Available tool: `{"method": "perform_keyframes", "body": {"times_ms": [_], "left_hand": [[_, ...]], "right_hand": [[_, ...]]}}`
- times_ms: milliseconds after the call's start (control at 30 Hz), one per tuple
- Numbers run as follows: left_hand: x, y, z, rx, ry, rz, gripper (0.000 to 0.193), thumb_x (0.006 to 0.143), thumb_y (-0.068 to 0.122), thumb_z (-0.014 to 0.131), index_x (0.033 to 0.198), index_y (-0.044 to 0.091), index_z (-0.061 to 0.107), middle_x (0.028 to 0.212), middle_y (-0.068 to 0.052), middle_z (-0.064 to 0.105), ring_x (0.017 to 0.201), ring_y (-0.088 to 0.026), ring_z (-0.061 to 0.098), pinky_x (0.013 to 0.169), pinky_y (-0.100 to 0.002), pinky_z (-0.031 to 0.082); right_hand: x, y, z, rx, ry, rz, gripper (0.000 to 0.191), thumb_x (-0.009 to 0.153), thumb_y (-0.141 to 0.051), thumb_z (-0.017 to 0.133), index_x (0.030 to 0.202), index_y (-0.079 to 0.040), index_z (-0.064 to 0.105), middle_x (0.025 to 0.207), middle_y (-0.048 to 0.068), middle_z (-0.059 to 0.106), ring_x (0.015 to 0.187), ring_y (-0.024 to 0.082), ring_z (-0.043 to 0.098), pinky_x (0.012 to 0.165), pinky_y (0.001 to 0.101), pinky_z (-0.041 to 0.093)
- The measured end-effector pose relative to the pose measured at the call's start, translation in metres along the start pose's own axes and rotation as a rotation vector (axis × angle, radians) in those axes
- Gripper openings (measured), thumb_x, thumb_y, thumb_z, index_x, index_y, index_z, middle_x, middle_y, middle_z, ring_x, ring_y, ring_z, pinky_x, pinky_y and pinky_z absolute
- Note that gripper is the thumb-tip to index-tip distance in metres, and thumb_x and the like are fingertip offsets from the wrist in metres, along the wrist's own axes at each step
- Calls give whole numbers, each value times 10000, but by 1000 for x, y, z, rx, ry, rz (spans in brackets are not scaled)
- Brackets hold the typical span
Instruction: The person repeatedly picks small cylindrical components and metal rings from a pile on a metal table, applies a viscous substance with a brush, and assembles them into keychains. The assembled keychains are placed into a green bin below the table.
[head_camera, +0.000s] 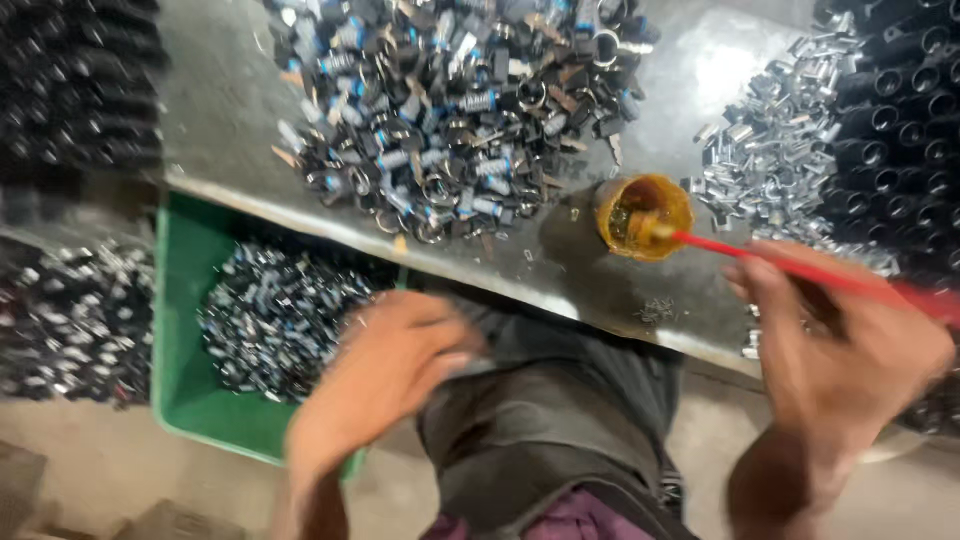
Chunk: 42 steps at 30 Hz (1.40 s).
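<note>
Two hands: my right grip (835, 345) clamps a red brush (790, 265), tip dipping the glue pot (645, 215) at one o'clock; left grip (385, 370) is blurred, state unclear, over the green crate (180, 330).

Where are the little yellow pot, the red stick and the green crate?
yellow pot (645, 216), head view, on its rim.
red stick (790, 266), head view, mid-shaft.
green crate (178, 330), head view, left wall.

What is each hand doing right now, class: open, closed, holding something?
Left hand: blurred, cannot tell.
Right hand: closed on a red stick, its tip in the small pot.
</note>
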<state>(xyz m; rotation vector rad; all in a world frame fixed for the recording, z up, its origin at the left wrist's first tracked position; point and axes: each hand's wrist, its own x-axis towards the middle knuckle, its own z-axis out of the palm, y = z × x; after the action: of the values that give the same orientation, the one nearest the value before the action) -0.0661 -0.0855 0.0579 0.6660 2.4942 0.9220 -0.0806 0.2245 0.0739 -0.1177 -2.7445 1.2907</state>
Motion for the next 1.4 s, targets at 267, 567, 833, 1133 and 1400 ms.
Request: {"method": "perform_keyframes", "body": {"times_ms": [267,567,833,1133,1400], "left_hand": [[93,-41,4,354,650,-274,260,950,197,773,1157,98,650,1091,-111,587,1010,-339,600,823,-480,486],[92,-56,-5,98,750,86,238,1088,96,809,1145,70,580,1136,-79,561,1008,-223,558,873,-335,484],[57,-20,2,-1240,631,87,277,1229,308,572,1165,39,557,910,-32,593,744,-84,510,798,-293,498],[29,31,31,-1089,184,-183,259,1109,166,488,1290,12,592,1133,-71,636,1005,-82,581,899,-258,501],[25,50,134,-1957,75,-465,249,1098,142,568,1325,46,533,995,-43,604,846,-103,531,745,-249,453]], "right_hand": [[-10,12,3,-287,-357,55,256,947,-175,765,1184,-79,765,1017,122,746,801,195,699,704,305,541],[-78,59,23,-248,-225,-110,390,844,-129,837,1214,-112,715,1110,45,730,976,249,625,878,372,474],[-72,72,36,-417,-315,-298,458,836,-161,854,1265,-143,692,1107,7,746,904,258,583,806,359,475],[-63,81,33,-451,-437,-411,484,878,-61,817,1339,-99,674,983,22,682,903,248,582,850,380,470],[-98,63,45,606,-183,24,504,881,152,741,1293,-31,516,1068,125,654,979,168,687,908,316,618]]}}
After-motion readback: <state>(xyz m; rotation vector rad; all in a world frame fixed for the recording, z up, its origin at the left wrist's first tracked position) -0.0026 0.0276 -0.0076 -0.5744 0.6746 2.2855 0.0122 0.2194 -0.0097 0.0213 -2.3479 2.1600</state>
